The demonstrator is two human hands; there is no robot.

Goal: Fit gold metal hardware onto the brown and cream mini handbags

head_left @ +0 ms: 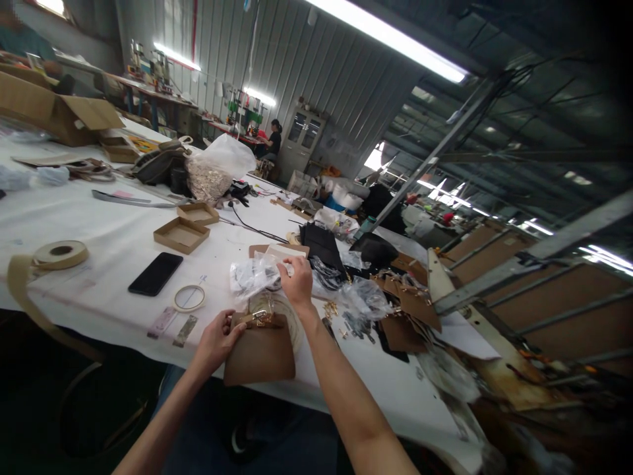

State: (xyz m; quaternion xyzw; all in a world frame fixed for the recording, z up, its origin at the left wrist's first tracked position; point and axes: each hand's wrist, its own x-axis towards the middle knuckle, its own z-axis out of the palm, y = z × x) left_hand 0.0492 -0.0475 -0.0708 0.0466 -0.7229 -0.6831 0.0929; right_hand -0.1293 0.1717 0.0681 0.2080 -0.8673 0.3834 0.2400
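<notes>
My left hand (218,342) grips the upper left edge of a brown leather-like panel (260,359), which lies at the table's front edge and hangs slightly over it. Gold-coloured metal hardware (259,315) sits along the panel's top, close to my left fingertips. Beyond it, my right hand (297,282) has its thumb and fingers pinched at the side of a clear plastic bag (252,276). What is in the bag is hard to make out. A roll of pale tape (295,333) lies partly hidden behind the panel.
On the white table (119,290) to the left are a black phone (155,274), a tape ring (189,299), a tape roll (60,254) and a small cardboard box (180,235). Small gold fittings (330,310), black pieces (324,251) and brown panels (408,307) lie to the right.
</notes>
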